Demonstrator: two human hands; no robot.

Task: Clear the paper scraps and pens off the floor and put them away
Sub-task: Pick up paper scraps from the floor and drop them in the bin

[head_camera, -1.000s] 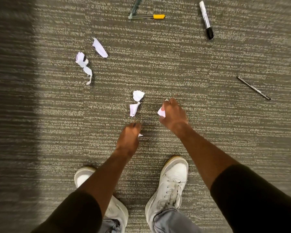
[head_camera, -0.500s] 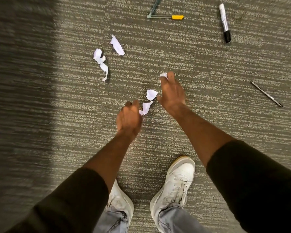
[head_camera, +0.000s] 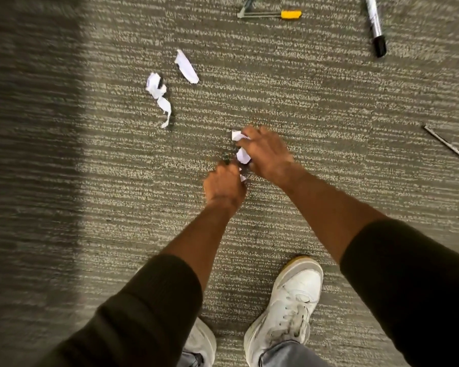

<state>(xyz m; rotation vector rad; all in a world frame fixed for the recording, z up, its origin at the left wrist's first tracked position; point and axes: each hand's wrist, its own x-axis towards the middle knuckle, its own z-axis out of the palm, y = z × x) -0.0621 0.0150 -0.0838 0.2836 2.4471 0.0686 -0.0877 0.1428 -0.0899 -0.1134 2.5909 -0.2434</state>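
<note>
- Paper scraps (head_camera: 242, 154) are the item in hand: white crumpled pieces bunched between our two hands at mid-floor, near the centre of the view.
- Right hand (head_camera: 268, 154) is closed over at least two pieces; one corner pokes out at its far side, another sits under the palm edge.
- Left hand (head_camera: 224, 185) is curled just beside the right, with a small white bit showing between them. We cannot tell whether it truly grips that bit or only presses against it.
- Still lying loose on the carpet (head_camera: 316, 102): a flat scrap (head_camera: 187, 67) and a twisted strip of scraps (head_camera: 159, 98), both far-left of the hands and well apart from them.
- Pens untouched: black-capped marker (head_camera: 375, 25) far right, yellow-ended pen (head_camera: 273, 14) far centre, thin dark pen (head_camera: 448, 145) at the right edge.
- Judgement: scrap collection is partway; no pens gathered and nothing put away yet.
- Risk: the bundle is light and only loosely pinched, so reaching for the far-left scraps with full hands could let a piece slip back to the floor.
- Risk: the small bit between the hands may be left behind if they part without a firm pinch.
- Risk: the thin pen blends with the striped carpet and could be overlooked; round pens may roll when nudged.
</note>
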